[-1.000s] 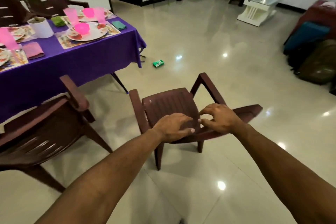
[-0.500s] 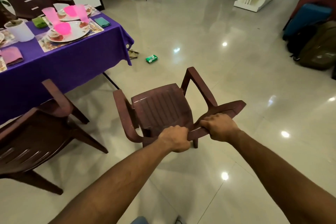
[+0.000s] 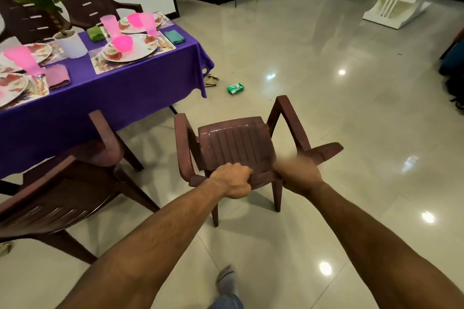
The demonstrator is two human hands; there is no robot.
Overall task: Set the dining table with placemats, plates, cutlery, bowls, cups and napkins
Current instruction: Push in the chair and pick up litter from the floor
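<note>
at the middle of the view, a dark brown plastic armchair (image 3: 236,145) stands on the glossy tiled floor (image 3: 326,108). the left hand (image 3: 234,179) is clenched around the top edge of its backrest. the right hand (image 3: 298,175) is on the same edge just beside it, blurred, so whether its fingers are wrapped round the edge cannot be told. to the left, the dining table under a purple cloth (image 3: 140,83) carries a floral placemat (image 3: 100,70), a round patterned plate (image 3: 140,51), a pink plastic bowl (image 3: 122,43), pink tumblers (image 3: 109,25) and a folded teal napkin (image 3: 175,36). a second brown chair (image 3: 62,195) sits tucked against the table. a small green packet (image 3: 235,88) lies on the floor beyond.
</note>
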